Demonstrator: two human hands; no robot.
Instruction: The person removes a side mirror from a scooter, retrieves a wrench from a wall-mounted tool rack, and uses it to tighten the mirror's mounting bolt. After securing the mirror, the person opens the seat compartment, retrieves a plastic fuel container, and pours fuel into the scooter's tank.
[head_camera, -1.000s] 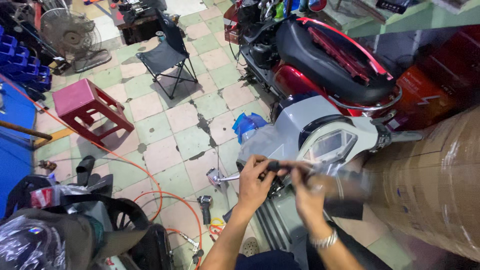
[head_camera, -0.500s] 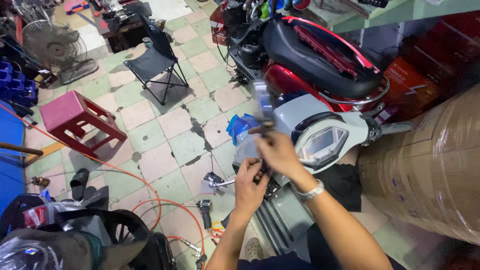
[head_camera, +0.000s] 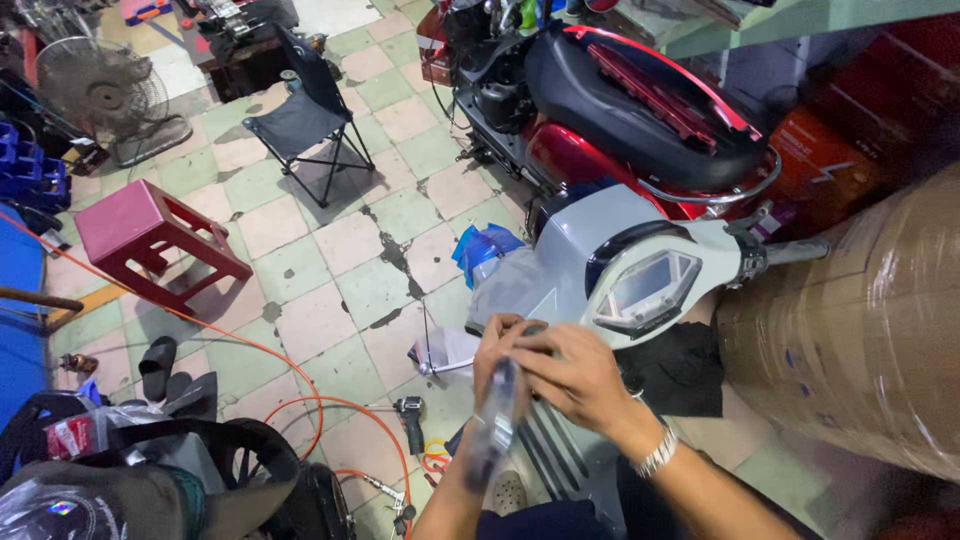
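Two hands meet in front of the grey scooter (head_camera: 560, 250), just below its instrument panel (head_camera: 648, 282). The left hand (head_camera: 497, 352) and the right hand (head_camera: 572, 375) both close their fingers around a long, dark, blurred object (head_camera: 497, 420) that hangs down between them; it looks like a handlebar grip or a wrapped part, but I cannot tell exactly. The object is held in the air, above the footboard of the scooter and the tiled floor (head_camera: 300, 240).

In my judgement the main risk is a slip: the object seems to have a shiny cover, and if the fingers loosen, it can fall on the floor, near the small power tool (head_camera: 411, 420) and the orange hose (head_camera: 270, 360) that lie below. The hose makes loops on the floor close to the person, so a foot may catch in it. The scooter stands very near the big wrapped cardboard roll (head_camera: 860, 340) and the red scooter (head_camera: 620, 110), so a push on the handlebar may knock it against them.

About containers: blue crates (head_camera: 30, 180) stand at the left edge, and their content is not visible. A blue plastic bag (head_camera: 483, 252) lies on the floor beside the grey scooter; what is inside I cannot see.
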